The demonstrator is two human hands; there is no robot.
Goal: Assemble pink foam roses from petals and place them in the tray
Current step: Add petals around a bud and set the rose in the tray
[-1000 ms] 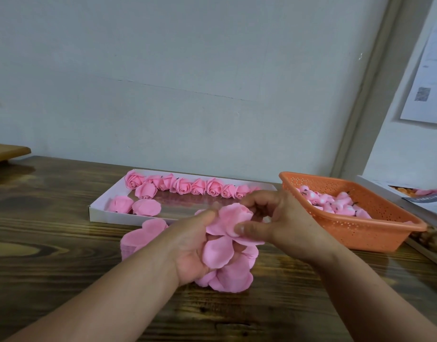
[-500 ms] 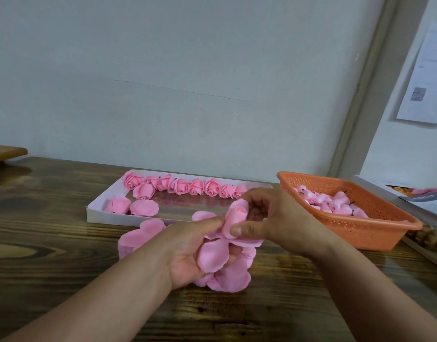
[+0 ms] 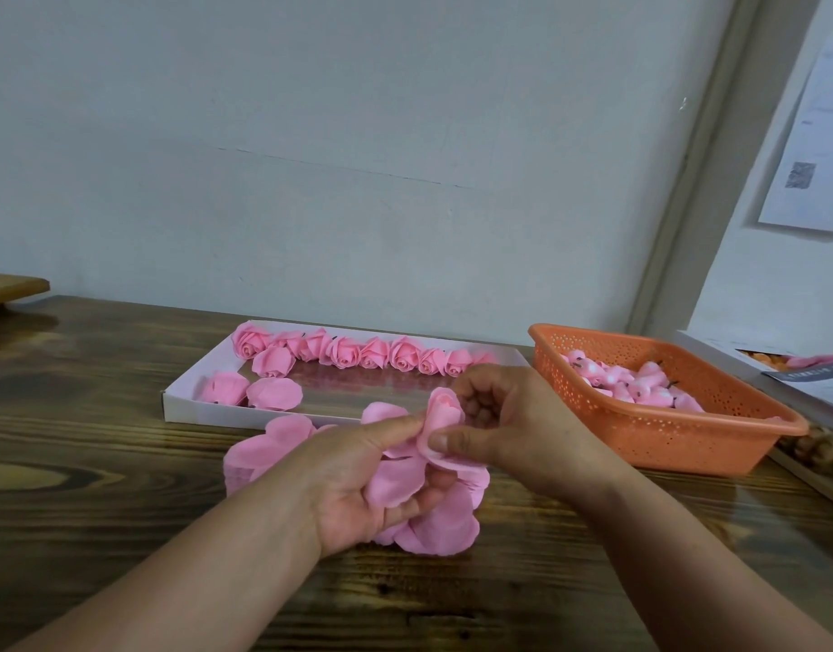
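dark stained wood table point(image 3: 99, 463), heavy grain, slight sheen. plain pale grey-blue wall point(image 3: 358, 157) behind it, faint horizontal seam across the middle. beige frame strip point(image 3: 697, 148) runs diagonally at right. printed paper sheet point(image 3: 814, 148) stuck on the white wall beyond it. wooden board edge point(image 3: 10, 287) far left. soft, even light.

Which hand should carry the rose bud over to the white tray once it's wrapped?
Probably the right hand: it already pinches the rose bud, while the left hand is full of loose petals. The white tray lies just beyond.
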